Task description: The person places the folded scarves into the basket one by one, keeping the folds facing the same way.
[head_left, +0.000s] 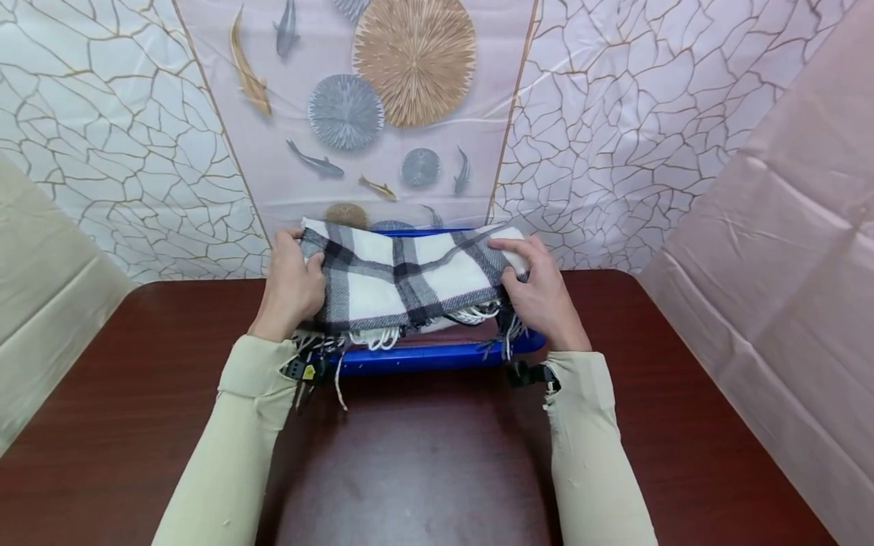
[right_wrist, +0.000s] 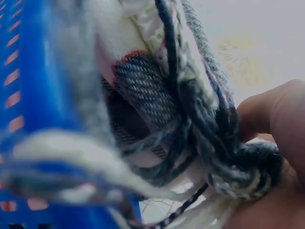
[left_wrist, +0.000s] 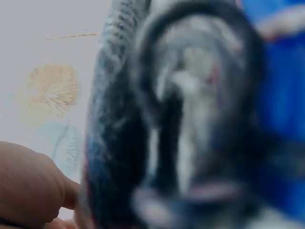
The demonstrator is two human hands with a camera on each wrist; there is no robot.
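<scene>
A folded black, grey and white checked scarf (head_left: 372, 284) with fringed ends is held up over a blue basket (head_left: 423, 358). My left hand (head_left: 290, 284) grips its left end, thumb on the near face. At the other end my right hand (head_left: 542, 292) pinches the cloth between thumb and fingers. Fringe strands hang over the basket's front rim, dark and white ones filling the right wrist view beside the right thumb (right_wrist: 286, 114). In the left wrist view the fringe (left_wrist: 200, 95) is blurred close to the camera. Most of the basket's inside is hidden behind the scarf.
A dark red-brown table (head_left: 410, 470) bears the basket near its far edge. Behind it hangs a patterned cloth backdrop (head_left: 587, 136) with fish and round motifs; pale draped cloth (head_left: 771, 250) flanks the right side. Each wrist carries a black strap (head_left: 536, 375).
</scene>
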